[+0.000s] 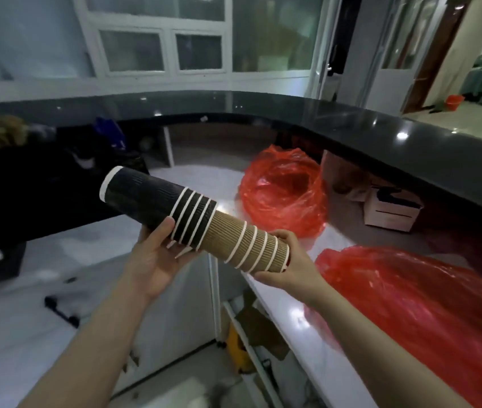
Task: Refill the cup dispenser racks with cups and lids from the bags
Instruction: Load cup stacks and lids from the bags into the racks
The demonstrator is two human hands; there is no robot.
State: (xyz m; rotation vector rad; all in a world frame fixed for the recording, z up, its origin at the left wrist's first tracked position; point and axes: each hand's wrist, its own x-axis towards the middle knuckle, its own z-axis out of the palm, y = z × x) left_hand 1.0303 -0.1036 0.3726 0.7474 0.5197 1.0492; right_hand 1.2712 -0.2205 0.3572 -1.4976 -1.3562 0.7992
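I hold a long nested stack of paper cups [195,219] sideways in mid-air, black ribbed cups at its left end, brown ribbed cups at its right end, all with white rims. My left hand [157,254] grips the stack from below at the black cups, thumb curled over them. My right hand [292,263] grips the brown end. A black cup dispenser rack [1,195] with white cup rims showing stands blurred at the left edge. Two red plastic bags lie on the white counter, one open behind the stack [284,187], one at the right [416,307].
A dark raised counter top [396,131] curves along the back and right. A white cardboard box [393,207] sits under it. The white counter's edge [287,319] runs below my right arm, with open shelves beneath. A black handle [63,310] sits on the left surface.
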